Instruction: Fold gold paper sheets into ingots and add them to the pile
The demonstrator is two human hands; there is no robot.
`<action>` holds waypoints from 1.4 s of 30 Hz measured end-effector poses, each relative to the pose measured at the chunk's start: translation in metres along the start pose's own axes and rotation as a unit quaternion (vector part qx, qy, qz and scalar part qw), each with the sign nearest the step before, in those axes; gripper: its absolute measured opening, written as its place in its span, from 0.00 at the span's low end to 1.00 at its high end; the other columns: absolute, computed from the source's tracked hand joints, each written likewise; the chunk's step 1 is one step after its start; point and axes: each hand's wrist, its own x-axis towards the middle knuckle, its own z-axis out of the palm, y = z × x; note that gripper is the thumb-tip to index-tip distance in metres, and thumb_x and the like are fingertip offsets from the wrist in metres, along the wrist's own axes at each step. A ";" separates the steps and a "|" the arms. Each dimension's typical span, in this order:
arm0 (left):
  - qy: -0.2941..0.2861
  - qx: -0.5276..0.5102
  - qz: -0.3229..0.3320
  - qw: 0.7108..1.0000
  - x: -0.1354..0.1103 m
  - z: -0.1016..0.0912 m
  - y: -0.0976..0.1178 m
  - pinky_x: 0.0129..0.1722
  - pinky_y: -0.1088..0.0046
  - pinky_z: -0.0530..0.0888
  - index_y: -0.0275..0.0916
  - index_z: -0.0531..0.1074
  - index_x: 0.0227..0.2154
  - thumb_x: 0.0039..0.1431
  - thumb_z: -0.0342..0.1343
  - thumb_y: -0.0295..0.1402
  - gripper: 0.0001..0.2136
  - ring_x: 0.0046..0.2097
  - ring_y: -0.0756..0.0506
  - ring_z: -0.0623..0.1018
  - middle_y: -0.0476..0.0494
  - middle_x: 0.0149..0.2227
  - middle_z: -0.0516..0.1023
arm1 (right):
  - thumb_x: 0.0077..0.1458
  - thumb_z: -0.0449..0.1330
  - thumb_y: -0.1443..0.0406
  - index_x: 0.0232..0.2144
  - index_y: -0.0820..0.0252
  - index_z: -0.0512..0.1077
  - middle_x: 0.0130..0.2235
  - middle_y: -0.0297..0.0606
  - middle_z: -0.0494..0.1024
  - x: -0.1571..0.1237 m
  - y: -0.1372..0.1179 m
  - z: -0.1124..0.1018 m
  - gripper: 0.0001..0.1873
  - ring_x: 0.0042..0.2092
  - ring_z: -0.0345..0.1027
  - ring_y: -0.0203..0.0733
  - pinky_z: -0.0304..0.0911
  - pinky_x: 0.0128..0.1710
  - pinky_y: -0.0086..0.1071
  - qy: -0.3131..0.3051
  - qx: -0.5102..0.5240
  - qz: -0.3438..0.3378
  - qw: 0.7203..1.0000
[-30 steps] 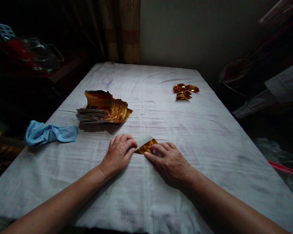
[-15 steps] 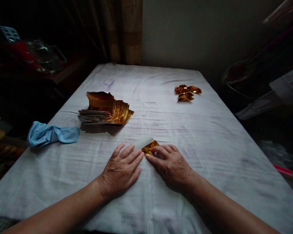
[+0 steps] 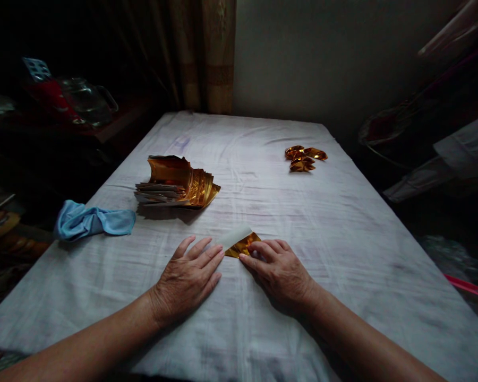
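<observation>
A partly folded sheet of gold foil paper (image 3: 241, 246) lies on the cloth before me, its pale back turned up along the far edge. My left hand (image 3: 189, 276) rests flat at the paper's left end, fingers stretched and a little apart, the fingertips touching its near edge. At the right end, my right hand (image 3: 282, 270) has its fingers bent and closed on the paper, covering that corner. Beyond my left hand stands a stack of gold foil paper (image 3: 179, 185), curled and loosely fanned. Several folded gold paper pieces (image 3: 302, 159) sit in a small heap farther off to the right.
A white cloth (image 3: 255, 196) with creases covers the table. A crumpled blue cloth (image 3: 95, 220) lies by the left edge. Past that edge, a glass jug (image 3: 87, 101) stands on dark furniture. A curtain (image 3: 207, 58) and grey wall (image 3: 298, 58) are behind the table.
My left hand has slid left along the paper's near edge, uncovering more of the gold side. My right hand stays at its end. The whole view has shifted slightly.
</observation>
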 end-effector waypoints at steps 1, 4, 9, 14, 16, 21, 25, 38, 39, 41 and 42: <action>-0.001 0.005 -0.001 1.000 -0.001 -0.001 -0.001 0.63 0.52 0.57 0.42 0.74 0.53 0.67 0.52 0.34 0.15 0.59 0.38 0.72 0.46 0.55 0.78 | 0.61 0.59 0.65 0.51 0.52 0.74 0.49 0.42 0.76 0.000 0.000 0.000 0.16 0.46 0.66 0.48 0.57 0.48 0.44 0.002 0.000 0.000 1.000; -0.004 0.012 0.000 1.000 0.002 -0.005 -0.002 0.62 0.51 0.58 0.41 0.75 0.52 0.67 0.52 0.34 0.14 0.57 0.37 0.72 0.45 0.54 0.79 | 0.62 0.58 0.65 0.51 0.52 0.74 0.49 0.42 0.76 0.000 0.000 0.001 0.16 0.46 0.66 0.48 0.57 0.47 0.43 0.008 -0.001 -0.003 1.000; 0.019 -0.002 -0.009 1.000 0.015 -0.004 0.014 0.55 0.55 0.65 0.37 0.76 0.48 0.67 0.51 0.34 0.12 0.51 0.38 0.75 0.41 0.49 0.80 | 0.63 0.58 0.65 0.51 0.52 0.75 0.48 0.42 0.76 -0.001 0.001 0.004 0.15 0.46 0.66 0.48 0.58 0.47 0.43 0.021 -0.003 -0.006 1.000; 0.005 -0.007 -0.010 1.000 0.020 0.006 0.033 0.49 0.58 0.69 0.35 0.73 0.52 0.66 0.54 0.35 0.15 0.50 0.38 0.75 0.39 0.50 0.79 | 0.64 0.56 0.65 0.52 0.54 0.74 0.47 0.43 0.77 -0.002 0.000 0.004 0.15 0.45 0.67 0.47 0.61 0.47 0.43 0.043 0.008 -0.008 0.999; -0.005 0.003 -0.012 1.000 0.020 0.009 0.035 0.49 0.58 0.69 0.35 0.72 0.52 0.66 0.54 0.36 0.16 0.50 0.38 0.75 0.38 0.50 0.78 | 0.65 0.54 0.66 0.50 0.57 0.74 0.46 0.43 0.78 -0.002 0.001 0.004 0.14 0.45 0.68 0.46 0.62 0.47 0.42 0.060 0.022 0.003 0.998; -0.005 0.020 0.002 1.000 0.019 0.010 0.031 0.51 0.57 0.67 0.35 0.72 0.52 0.65 0.54 0.36 0.15 0.51 0.37 0.75 0.38 0.51 0.78 | 0.65 0.53 0.68 0.52 0.59 0.73 0.52 0.45 0.78 -0.003 0.015 0.007 0.15 0.53 0.68 0.49 0.63 0.51 0.45 0.105 0.011 0.053 0.993; -0.018 0.019 0.015 1.000 0.021 0.007 0.029 0.50 0.58 0.67 0.35 0.72 0.51 0.65 0.56 0.36 0.15 0.51 0.37 0.75 0.37 0.50 0.77 | 0.64 0.52 0.70 0.54 0.58 0.73 0.53 0.46 0.78 -0.005 0.023 0.011 0.18 0.54 0.68 0.50 0.64 0.52 0.46 0.078 -0.015 0.090 0.993; -0.011 -0.001 -0.017 1.000 0.040 0.005 0.014 0.51 0.57 0.67 0.40 0.74 0.46 0.63 0.58 0.34 0.10 0.51 0.38 0.74 0.41 0.48 0.77 | 0.59 0.55 0.73 0.52 0.57 0.72 0.47 0.43 0.79 -0.015 -0.010 0.010 0.19 0.47 0.71 0.46 0.68 0.47 0.41 0.099 0.070 0.088 0.989; -0.008 -0.003 -0.016 1.000 0.043 0.005 0.014 0.50 0.58 0.67 0.40 0.75 0.43 0.63 0.58 0.33 0.07 0.48 0.39 0.75 0.41 0.46 0.78 | 0.58 0.57 0.72 0.52 0.57 0.72 0.48 0.44 0.78 -0.013 -0.009 0.010 0.19 0.47 0.71 0.46 0.67 0.47 0.42 0.097 0.067 0.098 0.988; -0.008 -0.004 -0.011 1.000 0.050 0.007 0.013 0.46 0.61 0.68 0.39 0.74 0.38 0.64 0.56 0.31 0.03 0.44 0.41 0.76 0.43 0.41 0.79 | 0.57 0.60 0.70 0.50 0.56 0.74 0.49 0.45 0.77 -0.009 -0.004 0.008 0.18 0.48 0.70 0.48 0.67 0.48 0.43 0.084 0.054 0.122 0.987; -0.010 -0.002 -0.004 1.000 0.054 0.008 0.012 0.43 0.62 0.69 0.39 0.74 0.35 0.65 0.55 0.30 0.04 0.41 0.41 0.77 0.43 0.39 0.79 | 0.57 0.61 0.69 0.49 0.55 0.75 0.49 0.45 0.77 -0.007 -0.001 0.007 0.16 0.48 0.70 0.49 0.67 0.47 0.44 0.073 0.045 0.131 0.988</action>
